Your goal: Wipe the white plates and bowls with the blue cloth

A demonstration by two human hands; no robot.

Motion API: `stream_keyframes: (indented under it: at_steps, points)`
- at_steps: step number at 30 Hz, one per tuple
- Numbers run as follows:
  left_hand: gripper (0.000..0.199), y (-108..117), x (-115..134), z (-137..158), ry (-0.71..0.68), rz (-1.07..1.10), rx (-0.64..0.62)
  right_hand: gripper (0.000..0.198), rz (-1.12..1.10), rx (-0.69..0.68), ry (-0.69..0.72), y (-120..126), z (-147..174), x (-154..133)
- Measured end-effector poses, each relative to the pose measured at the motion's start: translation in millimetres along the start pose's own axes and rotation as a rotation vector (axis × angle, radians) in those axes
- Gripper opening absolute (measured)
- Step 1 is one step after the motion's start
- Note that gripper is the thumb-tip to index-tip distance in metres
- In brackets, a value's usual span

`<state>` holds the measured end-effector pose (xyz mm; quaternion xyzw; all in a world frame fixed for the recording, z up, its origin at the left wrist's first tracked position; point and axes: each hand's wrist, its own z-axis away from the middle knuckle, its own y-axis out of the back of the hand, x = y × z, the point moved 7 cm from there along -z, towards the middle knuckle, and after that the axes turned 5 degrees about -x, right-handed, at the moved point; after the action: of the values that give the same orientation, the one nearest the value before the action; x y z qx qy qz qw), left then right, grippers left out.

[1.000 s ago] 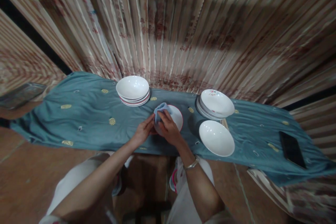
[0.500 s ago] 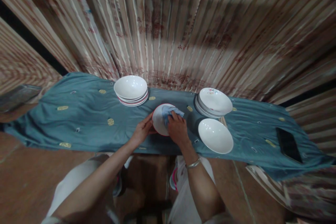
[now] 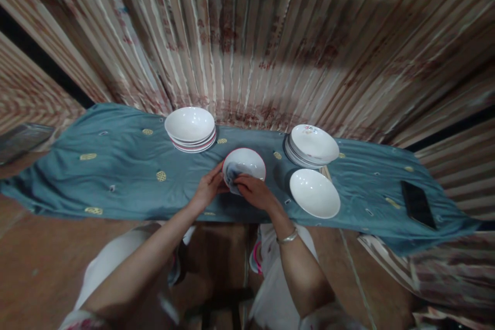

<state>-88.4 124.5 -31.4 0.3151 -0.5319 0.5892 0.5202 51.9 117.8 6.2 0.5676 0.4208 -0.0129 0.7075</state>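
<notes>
A white bowl with a red rim (image 3: pixel 251 161) is in front of me near the table's front edge, tilted a little. My left hand (image 3: pixel 211 184) grips its left side, fingers partly hidden behind the rim. Inside the bowl, at the lower left, a blue-grey cloth (image 3: pixel 232 172) is bunched under the fingers of my right hand (image 3: pixel 253 189), which presses it to the surface. A silver bangle is on my right wrist. To the right lies a single white bowl (image 3: pixel 315 193), apart from my hand.
A stack of white bowls (image 3: pixel 189 125) stands at the back left, some with red bands. Several floral plates (image 3: pixel 314 144) are stacked at the back right. A black phone (image 3: pixel 417 204) lies at the right on the green tablecloth (image 3: pixel 127 165). Pleated curtain (image 3: pixel 247 51) hangs behind.
My right hand has moved the cloth from the bowl's upper right to its lower left. More of the bowl's inside shows. The whole view has shifted slightly.
</notes>
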Motion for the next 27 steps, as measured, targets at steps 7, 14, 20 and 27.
stream_keyframes:
  at_steps: [7,14,20,27]
  points:
    - [0.07,-1,2,0,-0.062,-0.01,-0.003,0.036,-0.131,0.096,0.107,-4,-12,-4]
    - [0.066,-5,2,4,-0.111,-0.046,-0.005,0.046,0.006,0.184,0.028,-5,-19,5]
    - [0.072,-5,-1,3,-0.081,-0.044,-0.009,0.046,0.332,0.218,-0.231,10,-9,11]
    - [0.068,-1,-2,1,-0.064,0.039,0.022,0.033,0.452,0.122,-0.307,14,-2,15]
